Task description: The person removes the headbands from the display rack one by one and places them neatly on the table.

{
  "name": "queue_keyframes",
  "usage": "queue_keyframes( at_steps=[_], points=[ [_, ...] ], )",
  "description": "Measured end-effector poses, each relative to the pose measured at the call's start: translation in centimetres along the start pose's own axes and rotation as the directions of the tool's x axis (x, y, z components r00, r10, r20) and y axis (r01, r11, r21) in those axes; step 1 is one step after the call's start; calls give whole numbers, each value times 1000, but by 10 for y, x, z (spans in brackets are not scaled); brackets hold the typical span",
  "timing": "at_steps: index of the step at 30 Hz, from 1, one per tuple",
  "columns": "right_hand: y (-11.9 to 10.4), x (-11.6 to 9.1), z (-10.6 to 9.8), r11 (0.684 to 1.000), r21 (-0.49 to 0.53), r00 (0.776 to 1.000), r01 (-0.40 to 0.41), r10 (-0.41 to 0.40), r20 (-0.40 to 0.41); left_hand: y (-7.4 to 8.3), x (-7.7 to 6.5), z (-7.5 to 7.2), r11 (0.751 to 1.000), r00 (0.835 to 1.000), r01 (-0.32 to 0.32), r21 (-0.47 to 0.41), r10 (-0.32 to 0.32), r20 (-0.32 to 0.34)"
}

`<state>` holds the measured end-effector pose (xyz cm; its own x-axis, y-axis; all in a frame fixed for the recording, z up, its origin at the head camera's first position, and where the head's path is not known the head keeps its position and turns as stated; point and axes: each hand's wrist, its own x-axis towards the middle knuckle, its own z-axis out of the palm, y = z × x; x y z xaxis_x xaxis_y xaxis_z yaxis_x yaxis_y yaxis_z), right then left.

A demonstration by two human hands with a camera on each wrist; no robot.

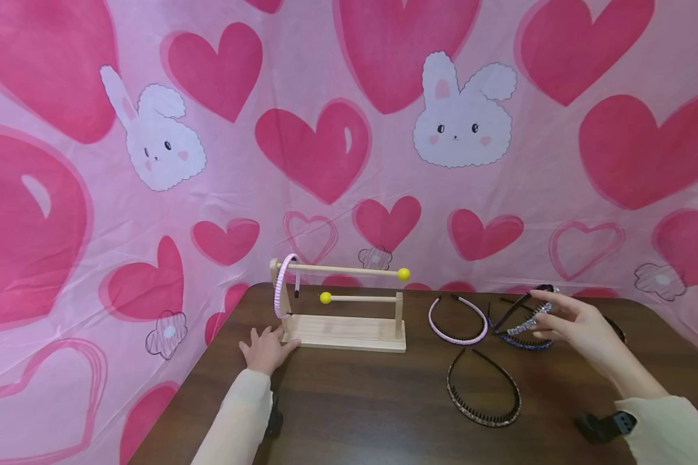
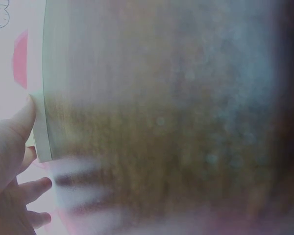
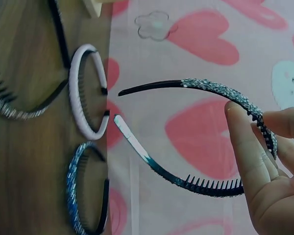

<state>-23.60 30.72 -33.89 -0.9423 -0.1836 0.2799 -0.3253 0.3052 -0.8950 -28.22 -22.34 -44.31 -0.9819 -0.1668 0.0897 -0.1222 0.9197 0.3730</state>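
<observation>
My right hand (image 1: 581, 329) pinches a silver glitter headband (image 3: 220, 90) with comb teeth, raised above the table; in the right wrist view its two tips point left. On the left, my left hand (image 1: 265, 352) has its fingers spread at the left end of a wooden headband rack (image 1: 343, 330), the thumb along the base's edge. A striped pale pink headband (image 1: 279, 294) hangs at the left end of the rack's upper rod. Beneath the held headband, a blue glitter headband (image 3: 72, 196) lies on the table.
A pink headband (image 1: 459, 341) lies right of the rack, with a brownish glitter headband (image 1: 483, 421) nearer the front. Another dark headband (image 1: 619, 329) is partly hidden behind my right hand. Yellow balls (image 1: 404, 274) cap the rods. A pink heart-patterned cloth (image 1: 314, 84) hangs behind the table.
</observation>
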Motion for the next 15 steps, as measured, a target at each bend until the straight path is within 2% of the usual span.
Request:
queue_keyframes(
  at_steps=[4, 15],
  points=[
    [12, -12, -12, 1000, 4, 1000, 17, -17, -1, 0, -1, 0, 1000, 1000, 1, -8, -1, 1],
    [39, -36, -30, 995, -102, 1000, -2, 4, 10, -1, -1, 2, 1000, 1000, -3, -10, 3, -7]
  ],
)
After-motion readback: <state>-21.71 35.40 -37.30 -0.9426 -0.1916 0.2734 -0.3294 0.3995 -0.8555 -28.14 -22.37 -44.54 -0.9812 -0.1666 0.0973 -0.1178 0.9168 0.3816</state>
